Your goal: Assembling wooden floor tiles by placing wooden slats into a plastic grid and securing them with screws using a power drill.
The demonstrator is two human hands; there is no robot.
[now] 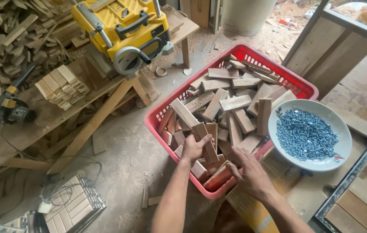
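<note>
A red plastic basket on the floor holds several short wooden blocks. My left hand reaches into its near side and grips one upright wooden block. My right hand is beside it at the basket's near corner, fingers spread over the blocks there; I cannot see anything held in it. To the right, a white bowl filled with silvery screws rests on a workbench edge, overlapping the basket's rim.
A yellow thickness planer stands on a wooden bench at the back left, next to stacked wood strips and a power tool. Offcut piles fill the far left. A wooden workbench is at right; sawdust covers the floor.
</note>
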